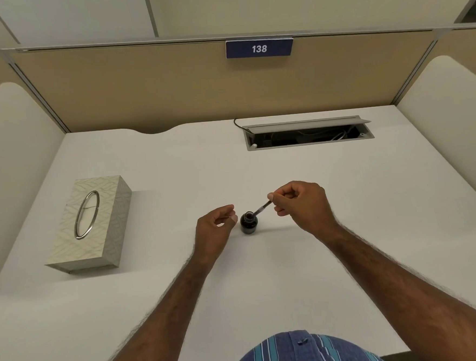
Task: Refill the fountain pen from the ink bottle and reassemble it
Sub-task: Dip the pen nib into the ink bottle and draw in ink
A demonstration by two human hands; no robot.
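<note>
A small dark ink bottle (pixel 248 222) stands uncapped in the middle of the white desk (pixel 174 168). My right hand (pixel 300 204) pinches the upper end of a slim pen section with its converter (pixel 262 207), tilted down to the left, its lower tip at the bottle's mouth. My left hand (pixel 216 222) hovers just left of the bottle with fingers curled; the thumb and forefinger are close together, and I cannot tell whether they touch the glass or hold anything small. No cap or pen barrel shows.
A patterned tissue box (pixel 90 223) lies on the left of the desk. At the back right an open cable tray (pixel 308 133) is sunk into the desktop. Beige partition walls enclose the desk, with a sign "138" (pixel 259 48).
</note>
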